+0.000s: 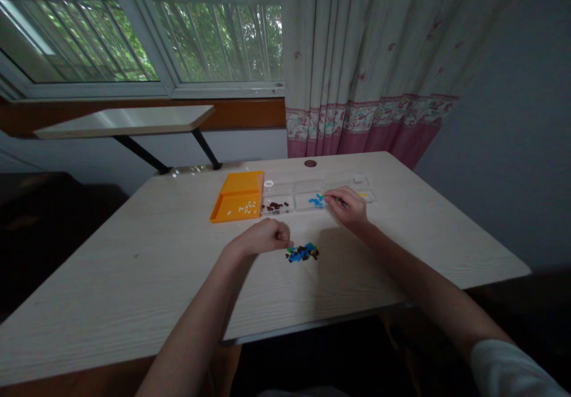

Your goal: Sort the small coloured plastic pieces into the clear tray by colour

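Head view: I see a pale wood-grain desk (178,266) below a barred window (214,34) and a floral curtain (343,52) with a deep pink hem. A raised shelf (129,120) on black legs stands at the desk's far left. Near the desk's middle lies an open orange case (241,182) with small white pieces (248,208) inside. The person's right hand (325,196), thumb and fingers pinched together, has a small green piece (326,195) at its tips, beside blue pieces (316,201) in a clear plastic box. The left hand (270,236) is curled inward; I cannot tell whether it grips anything. Another clear box, between the case and the blue pieces, contains dark brown pieces (274,206). Just beside the left fingertips, on the bare desktop, sits a little mixed pile (303,252) of blue, brown, yellow and green bits.
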The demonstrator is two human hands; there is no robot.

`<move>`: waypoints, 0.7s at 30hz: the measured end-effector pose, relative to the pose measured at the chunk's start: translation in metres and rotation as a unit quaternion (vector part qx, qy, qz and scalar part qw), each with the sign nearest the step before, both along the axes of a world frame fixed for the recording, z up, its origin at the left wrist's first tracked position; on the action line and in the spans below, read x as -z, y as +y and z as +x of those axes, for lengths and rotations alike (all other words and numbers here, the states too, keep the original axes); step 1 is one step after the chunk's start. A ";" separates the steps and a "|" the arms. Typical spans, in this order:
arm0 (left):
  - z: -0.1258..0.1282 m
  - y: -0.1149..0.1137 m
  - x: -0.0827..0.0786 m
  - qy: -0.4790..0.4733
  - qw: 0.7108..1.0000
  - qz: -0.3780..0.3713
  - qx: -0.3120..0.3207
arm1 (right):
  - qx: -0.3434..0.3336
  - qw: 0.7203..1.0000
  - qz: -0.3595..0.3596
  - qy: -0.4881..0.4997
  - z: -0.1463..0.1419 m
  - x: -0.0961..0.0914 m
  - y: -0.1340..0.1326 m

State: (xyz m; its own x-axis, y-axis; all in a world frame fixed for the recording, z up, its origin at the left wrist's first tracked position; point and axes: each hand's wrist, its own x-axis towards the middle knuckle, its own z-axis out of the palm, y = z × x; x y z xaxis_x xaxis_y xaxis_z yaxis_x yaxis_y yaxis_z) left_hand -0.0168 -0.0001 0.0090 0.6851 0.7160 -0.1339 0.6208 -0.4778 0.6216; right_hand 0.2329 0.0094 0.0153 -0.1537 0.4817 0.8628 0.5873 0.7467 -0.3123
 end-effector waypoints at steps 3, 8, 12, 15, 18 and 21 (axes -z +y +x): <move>0.002 -0.001 -0.004 0.006 1.000 0.015 -0.005 | 0.000 1.000 0.010 0.008 0.000 0.001 0.000; 0.003 -0.003 -0.008 0.012 0.999 0.028 -0.019 | 0.003 1.000 0.010 0.000 0.002 0.001 0.002; 0.001 -0.001 -0.006 0.006 1.000 0.017 -0.015 | 0.011 0.999 -0.015 -0.046 0.018 -0.001 0.011; -0.001 0.001 -0.002 0.003 1.000 0.001 0.003 | 0.050 0.991 -0.068 -0.101 0.036 0.000 0.022; -0.002 0.002 0.000 0.001 1.000 -0.010 0.007 | 0.100 0.979 -0.117 -0.135 0.051 0.006 0.033; -0.001 0.003 0.001 -0.008 1.000 -0.015 0.005 | 0.141 0.966 -0.155 -0.152 0.059 0.013 0.039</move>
State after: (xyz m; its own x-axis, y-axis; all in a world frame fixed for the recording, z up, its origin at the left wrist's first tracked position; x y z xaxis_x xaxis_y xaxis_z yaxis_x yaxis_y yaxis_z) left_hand -0.0179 0.0026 0.0083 0.6949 0.7044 -0.1449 0.6057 -0.4646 0.6460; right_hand 0.2919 0.0488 0.0026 -0.2028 0.7689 0.6063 0.8534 0.4425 -0.2757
